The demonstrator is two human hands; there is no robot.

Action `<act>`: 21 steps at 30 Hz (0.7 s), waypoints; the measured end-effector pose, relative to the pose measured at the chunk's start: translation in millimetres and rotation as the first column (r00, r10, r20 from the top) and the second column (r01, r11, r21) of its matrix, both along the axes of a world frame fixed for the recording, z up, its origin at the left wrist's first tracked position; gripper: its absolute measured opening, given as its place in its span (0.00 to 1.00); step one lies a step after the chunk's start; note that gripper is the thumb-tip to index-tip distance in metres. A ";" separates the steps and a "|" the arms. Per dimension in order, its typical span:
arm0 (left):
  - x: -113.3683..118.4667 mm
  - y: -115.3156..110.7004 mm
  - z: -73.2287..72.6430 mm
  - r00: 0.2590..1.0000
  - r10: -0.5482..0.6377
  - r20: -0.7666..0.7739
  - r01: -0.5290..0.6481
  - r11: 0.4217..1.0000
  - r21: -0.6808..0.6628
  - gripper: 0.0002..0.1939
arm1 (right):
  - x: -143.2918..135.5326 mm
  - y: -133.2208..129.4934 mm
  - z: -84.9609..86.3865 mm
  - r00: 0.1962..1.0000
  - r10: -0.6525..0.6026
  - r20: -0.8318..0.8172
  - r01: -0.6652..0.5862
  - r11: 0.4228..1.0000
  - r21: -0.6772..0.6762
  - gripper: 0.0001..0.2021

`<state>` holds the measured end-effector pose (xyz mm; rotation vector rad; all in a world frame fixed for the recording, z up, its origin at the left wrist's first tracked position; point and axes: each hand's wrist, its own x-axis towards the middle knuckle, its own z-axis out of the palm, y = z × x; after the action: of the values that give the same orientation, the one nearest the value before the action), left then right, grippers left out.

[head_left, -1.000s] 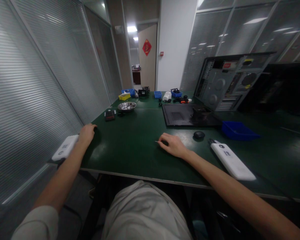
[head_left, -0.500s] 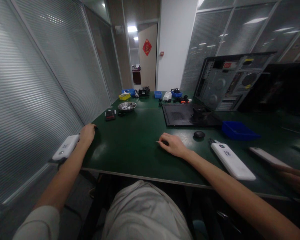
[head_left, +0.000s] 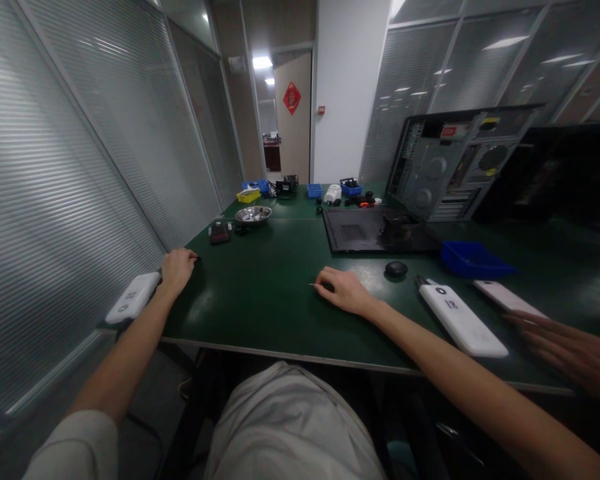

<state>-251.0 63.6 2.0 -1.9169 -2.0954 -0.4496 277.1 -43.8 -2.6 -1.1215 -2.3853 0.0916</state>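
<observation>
On the left edge of the green table (head_left: 260, 293), my left hand (head_left: 179, 268) has its fingers closed round a small dark thing that I cannot make out. A white power bank (head_left: 133, 297) lies just beside its wrist. My right hand (head_left: 341, 289) rests near the table's middle, its fingers pinched on a thin, light-coloured stick-like thing that points left. To the right of this hand are a round black object (head_left: 396, 269) and a second white power bank (head_left: 463, 319).
Another person's hand (head_left: 570, 350) is at a pink phone (head_left: 510, 299) on the right. Behind are a black panel (head_left: 353, 230), an open computer case (head_left: 455, 167), a blue tray (head_left: 475, 259), a metal dish (head_left: 253, 214) and small baskets.
My left hand has shifted slightly right, its fingertips now further over the table. The other person's hand and the pink phone have moved left, nearer the white power bank. My right hand has hardly moved.
</observation>
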 end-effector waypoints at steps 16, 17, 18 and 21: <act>267.8 -71.6 1.9 0.325 -0.844 0.428 0.909 0.404 0.107 0.12 | -1.2 0.6 0.3 0.998 -0.059 0.026 0.060 0.998 -0.013 0.07; 265.1 -71.4 1.2 0.331 -0.829 0.451 0.897 0.424 0.121 0.15 | -1.4 0.9 0.4 0.998 -0.062 0.029 0.062 0.998 -0.012 0.07; 262.4 -70.8 0.4 0.339 -0.814 0.471 0.888 0.443 0.126 0.18 | -1.6 1.1 0.5 0.997 -0.064 0.031 0.064 0.998 -0.011 0.07; 259.2 -68.7 -1.9 0.352 -0.776 0.524 0.878 0.468 0.103 0.19 | -1.9 0.8 0.9 0.997 -0.063 0.047 0.064 0.998 -0.008 0.08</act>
<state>8.2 -5.1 0.1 -3.2343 -1.1226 -1.0847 275.3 -43.0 -1.7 -1.2152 -2.3903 0.0552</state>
